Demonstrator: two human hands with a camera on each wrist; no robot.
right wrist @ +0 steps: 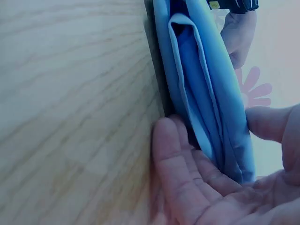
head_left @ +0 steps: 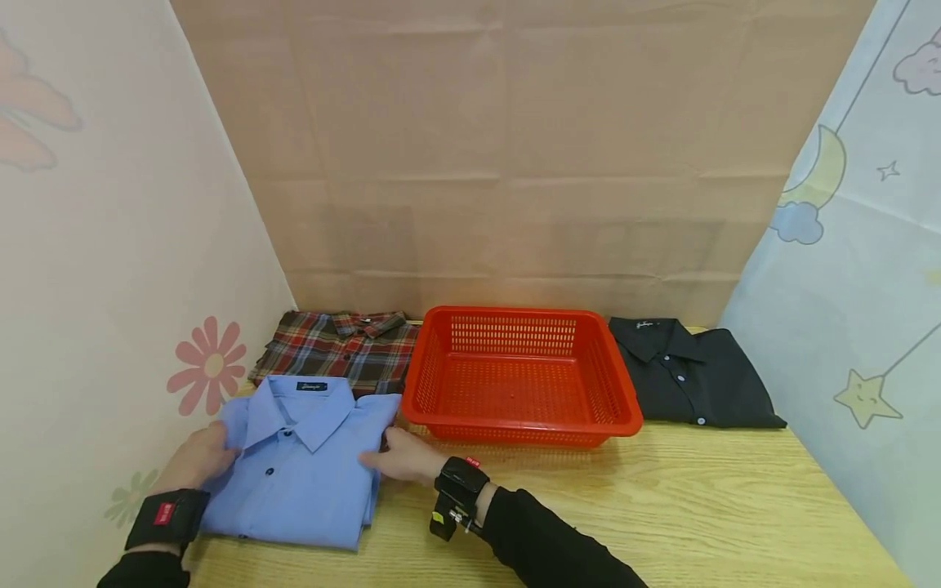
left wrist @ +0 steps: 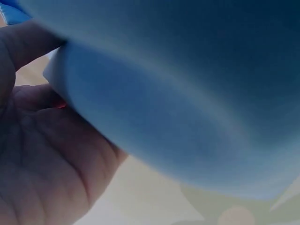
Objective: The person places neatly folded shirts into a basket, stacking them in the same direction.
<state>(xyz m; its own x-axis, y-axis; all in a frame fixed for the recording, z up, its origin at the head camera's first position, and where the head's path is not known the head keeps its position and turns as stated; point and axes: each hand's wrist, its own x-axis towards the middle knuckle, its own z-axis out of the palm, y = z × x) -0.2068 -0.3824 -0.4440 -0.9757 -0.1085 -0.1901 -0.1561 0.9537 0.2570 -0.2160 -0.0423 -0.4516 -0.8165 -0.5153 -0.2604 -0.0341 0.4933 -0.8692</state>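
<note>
A folded light blue shirt (head_left: 312, 490) with dark buttons lies at the left of the table, its collar pointing away from me. My left hand (head_left: 198, 457) grips its left edge, the thumb on top of the cloth. At the opposite edge my right hand (head_left: 406, 457) holds the shirt, and in the right wrist view the thumb lies on top while the fingers (right wrist: 176, 164) reach in under the folded layers. Blue cloth (left wrist: 140, 112) fills most of the left wrist view, pinched between thumb and fingers.
Behind the blue shirt lies a folded plaid shirt (head_left: 345, 347), partly covered by it. A red plastic basket (head_left: 522, 429) stands in the middle, close to my right hand. To its right is a folded black shirt (head_left: 706, 376). Walls bound the wooden table (head_left: 662, 506) left, right and behind.
</note>
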